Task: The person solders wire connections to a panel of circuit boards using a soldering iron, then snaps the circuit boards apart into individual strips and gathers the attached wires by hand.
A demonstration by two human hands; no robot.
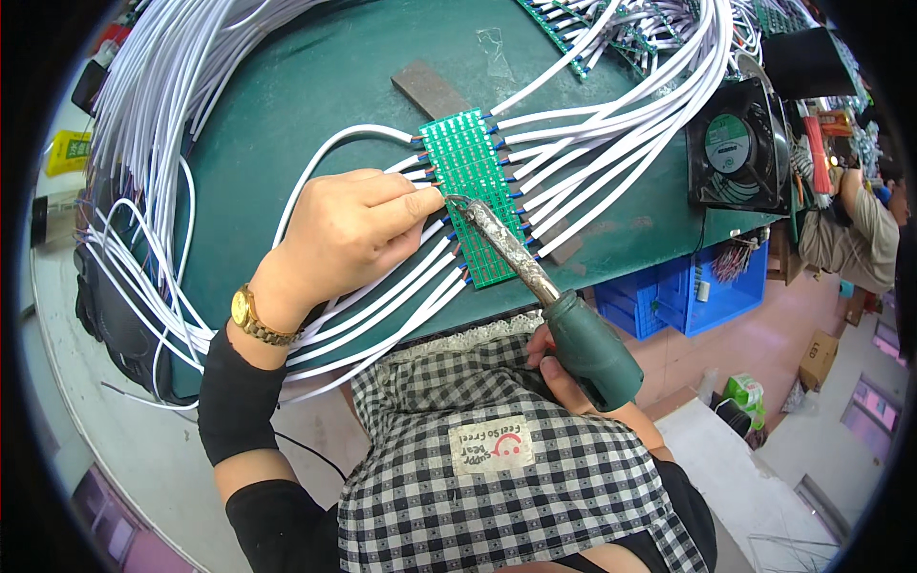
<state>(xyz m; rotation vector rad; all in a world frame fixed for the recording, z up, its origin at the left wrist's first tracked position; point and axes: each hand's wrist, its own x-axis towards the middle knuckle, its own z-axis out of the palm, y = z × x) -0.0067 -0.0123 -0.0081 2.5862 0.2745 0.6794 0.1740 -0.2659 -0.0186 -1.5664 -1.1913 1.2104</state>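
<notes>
A green circuit board panel (pixel 468 153) lies on the green work surface, with white cables (pixel 330 153) joined along its left and right edges. My left hand (pixel 358 215) is closed in a pinch at the board's left edge, on the end of a white cable; its fingertips hide the wire end. Gripped in my right hand (pixel 564 382), a soldering iron (pixel 592 353) with a green handle reaches up and left. Its tip meets the board close to my left fingertips. Much of the right hand is hidden behind the handle.
A thick bundle of white cables (pixel 158 95) hangs at the left. Beneath the board is a dark flat bar (pixel 430 88). More cabled boards (pixel 564 38) lie at the far right. A black fan (pixel 735 148) stands by the right edge, above blue bins (pixel 726 298). Another person (pixel 850 244) is beyond.
</notes>
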